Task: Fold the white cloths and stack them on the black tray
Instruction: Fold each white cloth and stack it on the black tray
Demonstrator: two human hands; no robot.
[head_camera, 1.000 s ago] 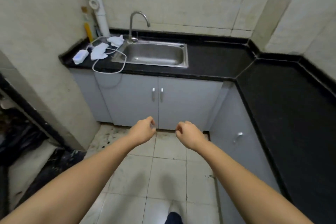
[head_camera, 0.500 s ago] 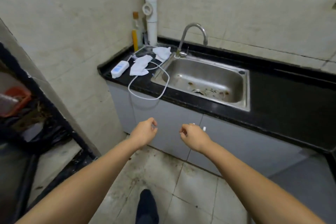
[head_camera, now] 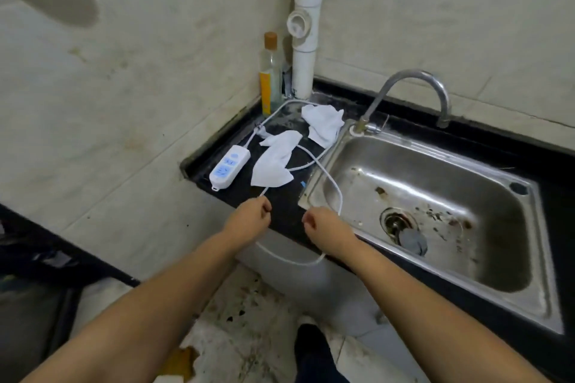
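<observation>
A: Centre of frame, just below the counter edge: left hand point(head_camera: 249, 219) and right hand point(head_camera: 326, 228), side by side, both with fingers loosely curled, nothing in either as far as I can see.

B: Touching the cable?

A: White cable point(head_camera: 334, 188) loops off the counter edge and passes behind both hands. Can't tell if there's contact. No clear grasp.

B: Cloths?

A: Two white cloths, unfolded, on the black counter point(head_camera: 280, 205), above the hands. Near cloth point(head_camera: 275, 162) is centre frame, lying over the cable, just right of a white power strip point(head_camera: 229, 166). Far cloth point(head_camera: 323, 124) is crumpled, upper centre, its right edge at the rim of the steel sink point(head_camera: 535, 258).

B: Apart from each other?

A: Close, a thin gap of counter between them. Hands are short of both.

B: Black tray?

A: Not in this view.

B: Rest?

A: Faucet point(head_camera: 413, 84) upper right over the sink. Bottle point(head_camera: 270, 74) with brown cap in the corner, next to a white pipe point(head_camera: 308, 25). Dirty tile floor at the bottom.
</observation>
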